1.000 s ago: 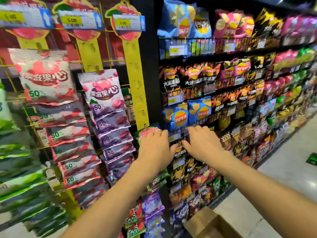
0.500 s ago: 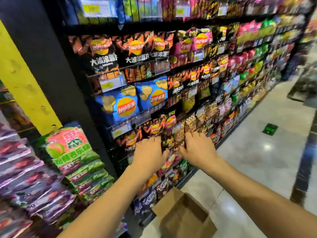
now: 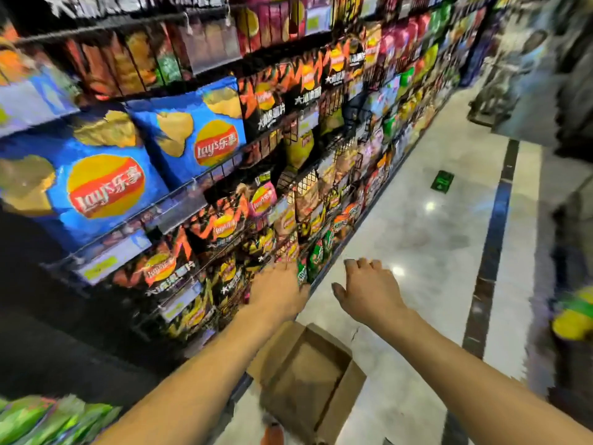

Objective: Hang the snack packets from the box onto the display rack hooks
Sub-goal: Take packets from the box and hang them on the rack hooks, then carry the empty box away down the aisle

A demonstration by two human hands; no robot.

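Tall black wire shelving (image 3: 179, 205) packed with crisp bags rises to the left of and behind the open brown cardboard box (image 3: 301, 374). The box stands on the glossy pale stone floor (image 3: 417, 236) at the shelving's foot. High to the box's left sit large blue bags (image 3: 96, 187) marked "Lay's 乐事". Blurred green snack packets (image 3: 48, 419) show far left of the box, at its level. Above the box, the left hand (image 3: 279, 293) reaches to the lowest shelf. It is smeared by motion, so I cannot tell whether it grasps anything. The right hand (image 3: 369, 293) hovers beside it, loosely curled and empty. A small green floor sticker (image 3: 442, 181) lies well beyond the box.
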